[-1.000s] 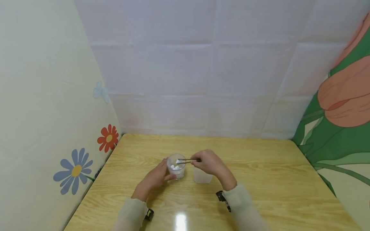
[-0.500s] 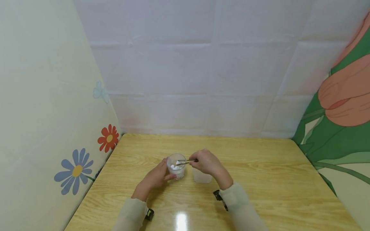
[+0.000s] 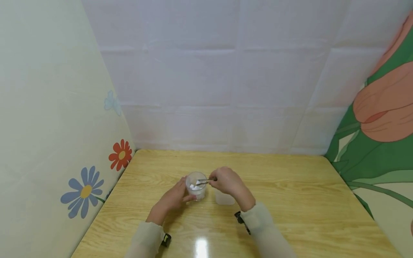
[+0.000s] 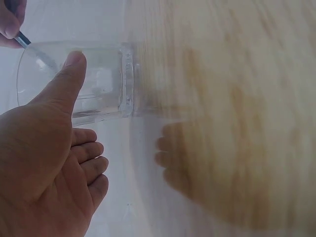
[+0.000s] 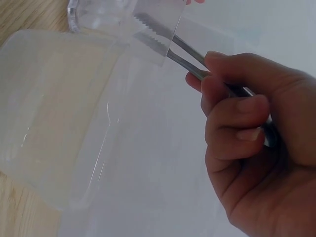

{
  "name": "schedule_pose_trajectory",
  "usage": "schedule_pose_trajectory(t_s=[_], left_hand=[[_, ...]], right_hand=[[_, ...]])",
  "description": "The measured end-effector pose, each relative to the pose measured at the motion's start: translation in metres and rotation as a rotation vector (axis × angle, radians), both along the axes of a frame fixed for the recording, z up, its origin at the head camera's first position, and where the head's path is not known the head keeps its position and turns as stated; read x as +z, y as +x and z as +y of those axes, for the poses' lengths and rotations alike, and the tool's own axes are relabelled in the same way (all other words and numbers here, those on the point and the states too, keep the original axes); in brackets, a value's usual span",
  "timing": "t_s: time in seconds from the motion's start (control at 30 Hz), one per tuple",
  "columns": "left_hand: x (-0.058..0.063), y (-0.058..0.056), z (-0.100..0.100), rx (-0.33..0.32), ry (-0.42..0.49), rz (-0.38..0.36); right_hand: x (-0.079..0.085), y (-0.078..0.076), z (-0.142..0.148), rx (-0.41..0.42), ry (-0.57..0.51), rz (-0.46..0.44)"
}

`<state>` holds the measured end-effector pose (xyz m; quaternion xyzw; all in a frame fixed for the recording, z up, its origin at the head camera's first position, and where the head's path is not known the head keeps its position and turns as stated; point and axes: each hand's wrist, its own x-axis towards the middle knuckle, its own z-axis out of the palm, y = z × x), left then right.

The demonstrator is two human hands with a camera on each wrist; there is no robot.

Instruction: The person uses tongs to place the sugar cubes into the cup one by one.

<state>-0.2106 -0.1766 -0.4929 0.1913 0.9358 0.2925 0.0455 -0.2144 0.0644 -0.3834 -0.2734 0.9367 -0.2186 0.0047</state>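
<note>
A clear glass (image 3: 199, 195) holds several small white lumps (image 3: 194, 187). My left hand (image 3: 174, 195) grips it from the left, and in the left wrist view the thumb lies along the glass wall (image 4: 101, 79). Pinched between the thumb and fingers of my right hand (image 3: 228, 181) is a pair of metal tweezers (image 5: 186, 63) with serrated tips. These tips reach in over the glass's rim, at a white lump near the top; in the right wrist view they show through the clear wall, slightly apart.
Partly hidden under my right hand stands a translucent plastic container (image 3: 224, 198), just right of the glass. A wooden table (image 3: 290, 200) carries everything. A white sheet (image 3: 193, 79) hangs behind it, with flower-painted panels at both sides.
My right hand has shifted slightly left with the tweezers, and their tips have drawn closer together at the white lump. The left hand and the glass stay almost still.
</note>
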Motion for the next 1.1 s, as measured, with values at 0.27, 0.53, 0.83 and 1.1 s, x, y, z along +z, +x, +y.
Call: schedule_pose_trajectory(t_s=[0.27,0.53,0.83,1.1], left_hand=[[-0.001,-0.001,0.0,-0.005,-0.007,0.004],[-0.001,-0.002,0.0,0.014,-0.006,-0.006],[-0.002,-0.001,0.0,0.01,-0.015,0.0],[0.0,0.0,-0.001,0.006,-0.021,-0.002]], right_hand=[[0.002,0.001,-0.002,-0.012,0.005,-0.009],[0.007,0.004,0.006,-0.021,-0.032,-0.017],[0.016,0.011,0.051,-0.147,-0.162,0.044],[0.001,0.015,0.109,-0.311,-0.118,0.105]])
